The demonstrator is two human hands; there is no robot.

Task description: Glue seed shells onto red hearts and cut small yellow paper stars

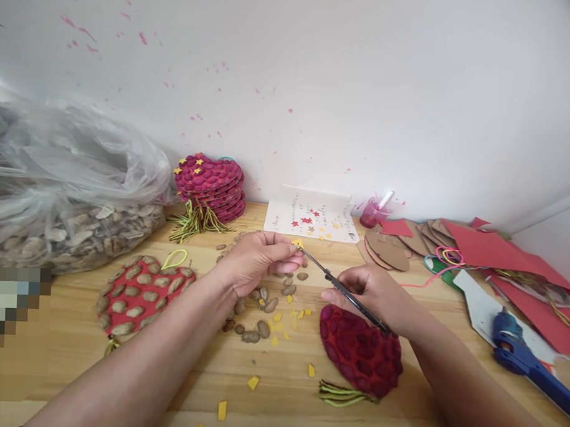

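Note:
My left hand [260, 259] is closed in a pinch on a small yellow paper piece [297, 243] above the wooden table [279, 388]. My right hand [370, 294] is wrapped round thin black scissors [338, 287], whose tips meet the yellow piece. Below the right hand lies a red shell-covered heart [359, 353] with green and brown strings at its bottom. Loose seed shells [263, 312] and yellow paper scraps [281, 322] lie under the hands.
A red heart with bare shells [142, 296] lies left. A plastic bag of shells [70, 193] sits far left, a stack of finished red hearts [213, 186] by the wall. A star sheet [310, 222], cardboard discs [389, 249], red paper [489, 248] and a blue glue gun [527, 359] are right.

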